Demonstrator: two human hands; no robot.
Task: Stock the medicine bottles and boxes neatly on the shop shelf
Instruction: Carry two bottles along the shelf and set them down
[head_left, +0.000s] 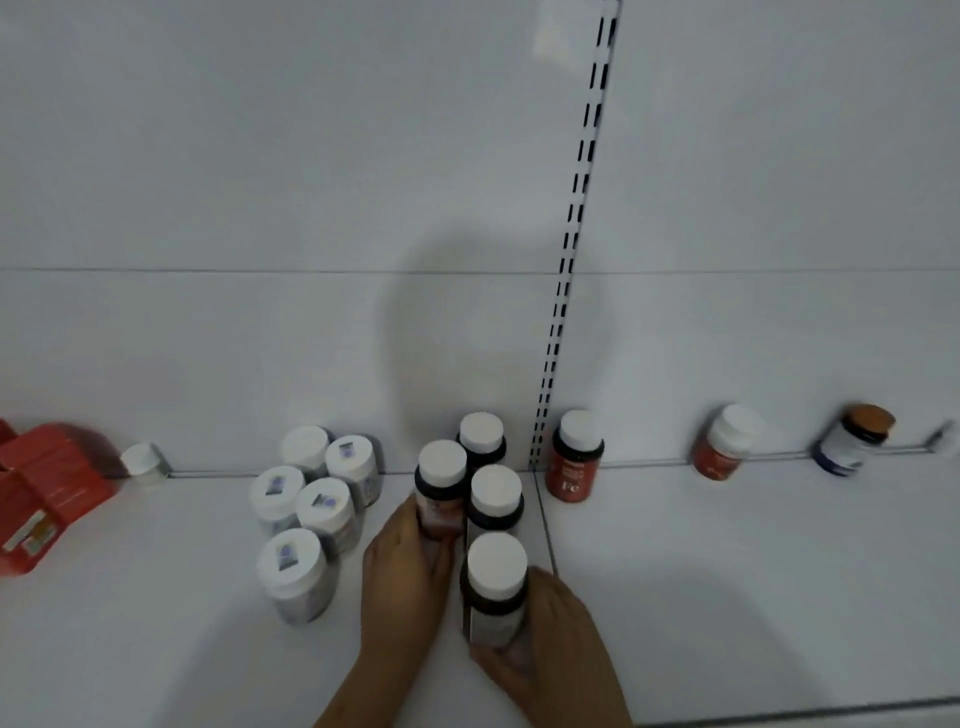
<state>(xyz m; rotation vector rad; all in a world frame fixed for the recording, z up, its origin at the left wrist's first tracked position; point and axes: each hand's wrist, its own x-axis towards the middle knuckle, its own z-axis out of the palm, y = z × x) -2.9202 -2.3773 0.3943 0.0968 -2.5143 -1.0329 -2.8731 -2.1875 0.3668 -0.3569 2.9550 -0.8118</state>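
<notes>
step: you're setting two dark bottles into a block on the shelf (727, 571), just left of the panel seam.
left hand: left hand (402, 577) grips the rear-left bottle (441, 486); fingers curled round its lower body, clamped on it, thumb side toward the near bottle.
right hand: right hand (545, 644) grips the near bottle (496, 587) from below and the right; fingers wrapped round its base, clamped on it.
how to do it well: judgement only. Keep both bottles upright, push the near one straight away from your fingers until it meets the middle bottle (495, 496), then square the left one beside that. Labels forward if you can; label print is too blurred to read.
rest of block: back bottle (481, 436) stands beyond your fingertips, against the back wall.
left of your fingers: cluster of five white jars (311, 499) stands close to the left knuckles. Likely the main snag, your hand could knock the nearest jar.
right of your fingers: red bottle (574, 457) stands just past the seam, near the slotted upright (569, 249).
far right: second red bottle (724, 444) and blue-white bottle (854, 441) with brown cap, well apart, both look tilted.
far left: red boxes (47, 488), a small white jar (141, 462) at the wall behind them.
progress: early I'd say, much bare shelf.
</notes>
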